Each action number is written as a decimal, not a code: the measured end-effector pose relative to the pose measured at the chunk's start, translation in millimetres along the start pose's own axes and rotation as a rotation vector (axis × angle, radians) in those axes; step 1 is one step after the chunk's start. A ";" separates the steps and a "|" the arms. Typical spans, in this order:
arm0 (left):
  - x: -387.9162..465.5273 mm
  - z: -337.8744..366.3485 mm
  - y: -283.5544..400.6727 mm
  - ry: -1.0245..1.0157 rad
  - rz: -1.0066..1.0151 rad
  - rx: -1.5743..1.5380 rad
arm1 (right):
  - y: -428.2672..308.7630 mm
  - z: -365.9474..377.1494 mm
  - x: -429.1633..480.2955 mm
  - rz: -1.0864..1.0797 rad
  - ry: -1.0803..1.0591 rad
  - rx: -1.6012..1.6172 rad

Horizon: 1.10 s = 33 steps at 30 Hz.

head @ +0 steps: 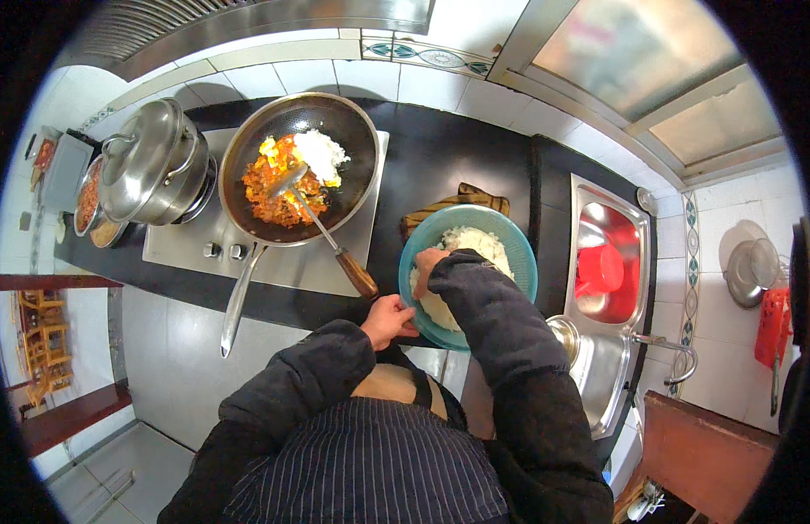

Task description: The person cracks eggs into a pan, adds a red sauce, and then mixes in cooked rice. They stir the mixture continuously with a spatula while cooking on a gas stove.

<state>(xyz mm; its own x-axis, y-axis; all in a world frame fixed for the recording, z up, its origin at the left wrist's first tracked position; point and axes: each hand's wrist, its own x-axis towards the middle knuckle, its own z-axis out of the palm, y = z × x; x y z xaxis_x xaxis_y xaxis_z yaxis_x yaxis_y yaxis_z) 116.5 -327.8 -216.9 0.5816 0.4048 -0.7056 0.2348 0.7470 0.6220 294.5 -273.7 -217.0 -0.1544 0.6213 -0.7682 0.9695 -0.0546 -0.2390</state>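
Note:
A teal plastic basket (524, 262) of cooked white rice (480, 245) stands on the black counter before me. My left hand (388, 322) grips the basket's near-left rim. Inside it, my right hand (431, 267) reaches down into the rice, its fingers partly hidden by the hand and sleeve. To the left, a wok (352, 157) on the stove holds an orange-red cooked mixture (267, 203) with bits of yellow egg and a mound of white rice (320, 156). A wooden-handled metal spatula (320, 226) rests in the wok, its handle end close to my left hand.
A lidded steel pot (153, 164) sits on the steel gas stove (182, 245), left of the wok. Bowls of food (89, 196) stand farther left. Behind the basket lies a striped brown cloth (470, 200). A sink (640, 262) with a red plastic scoop (600, 270) is at right.

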 end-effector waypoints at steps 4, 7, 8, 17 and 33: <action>1.4 0.0 0.5 0.028 0.007 -0.052 | 0.0 -7.8 4.8 -0.078 -0.127 -0.057; 1.7 0.4 1.9 0.034 -0.002 -0.078 | 6.1 -8.2 4.8 -0.235 -0.156 -0.098; 1.6 0.1 2.3 0.030 -0.010 -0.085 | 7.8 -7.6 3.1 -0.275 -0.162 -0.116; 2.1 -3.0 3.9 0.009 -0.041 0.027 | 8.8 2.4 -47.5 -0.387 0.042 -0.065; -3.2 -3.0 9.0 0.005 -0.078 0.049 | 21.3 62.1 -58.6 -0.234 1.134 0.411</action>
<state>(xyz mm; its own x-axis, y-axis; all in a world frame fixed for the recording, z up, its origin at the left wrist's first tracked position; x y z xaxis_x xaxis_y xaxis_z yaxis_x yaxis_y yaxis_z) 114.4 -320.8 -210.0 0.5560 0.3492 -0.7543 0.3173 0.7496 0.5809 312.4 -359.8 -213.9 0.1357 0.9660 0.2203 0.7767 0.0343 -0.6289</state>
